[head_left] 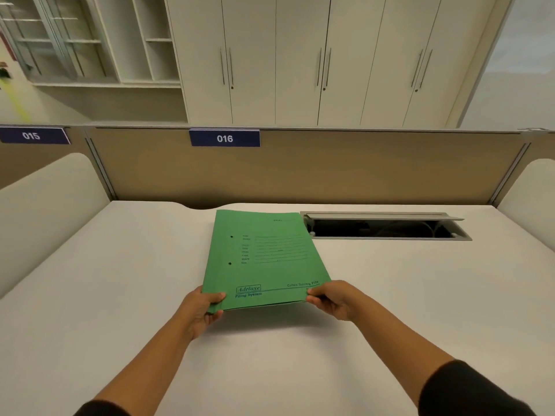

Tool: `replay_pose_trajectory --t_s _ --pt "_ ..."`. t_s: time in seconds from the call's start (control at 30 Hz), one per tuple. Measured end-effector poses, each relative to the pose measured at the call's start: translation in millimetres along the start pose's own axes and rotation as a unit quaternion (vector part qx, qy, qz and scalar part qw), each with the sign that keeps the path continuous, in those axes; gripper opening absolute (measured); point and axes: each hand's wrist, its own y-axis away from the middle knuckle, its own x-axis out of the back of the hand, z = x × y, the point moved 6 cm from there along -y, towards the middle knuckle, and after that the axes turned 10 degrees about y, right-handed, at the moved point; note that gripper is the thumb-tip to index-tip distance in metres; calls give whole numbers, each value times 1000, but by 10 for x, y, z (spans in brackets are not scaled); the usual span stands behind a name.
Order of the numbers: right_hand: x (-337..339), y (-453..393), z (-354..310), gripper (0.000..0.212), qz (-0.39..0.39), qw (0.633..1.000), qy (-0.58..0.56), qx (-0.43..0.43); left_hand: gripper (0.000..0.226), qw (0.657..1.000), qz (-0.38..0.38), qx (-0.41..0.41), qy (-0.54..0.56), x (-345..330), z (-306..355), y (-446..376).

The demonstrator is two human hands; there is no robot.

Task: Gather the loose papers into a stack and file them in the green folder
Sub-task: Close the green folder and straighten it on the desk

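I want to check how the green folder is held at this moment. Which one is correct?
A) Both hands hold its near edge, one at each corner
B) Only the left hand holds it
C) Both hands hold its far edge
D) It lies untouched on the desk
A: the left hand and the right hand each grip a near corner of the closed green folder.

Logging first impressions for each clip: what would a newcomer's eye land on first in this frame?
First the green folder, closed, near the middle of the pale desk, its near corners pinched by the left hand and the right hand. Next the open cable hatch in the desk to the folder's right. Then the blue 016 sign on the tan partition behind.
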Motion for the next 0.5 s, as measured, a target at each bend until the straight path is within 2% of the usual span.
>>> replay_pose_trajectory --t_s 0.17,0.27,0.33,0.4,0.5 --pt "-143 -378 -237 12 45 999 1 6 24 997 54 -45 -23 1 242 -443" --pt "-210 -546 -323 12 71 997 -16 11 26 987 85 -83 -106 -11 332 -646" --pt "-243 -612 -358 7 86 995 -42 6 30 965 113 -111 -210 -27 386 -732" --pt "-235 -670 -369 16 100 993 -56 7 29 931 125 -135 -315 -74 443 -756" --pt "-224 -653 -365 32 99 994 -43 6 35 870 141 -128 -455 -139 506 -697"
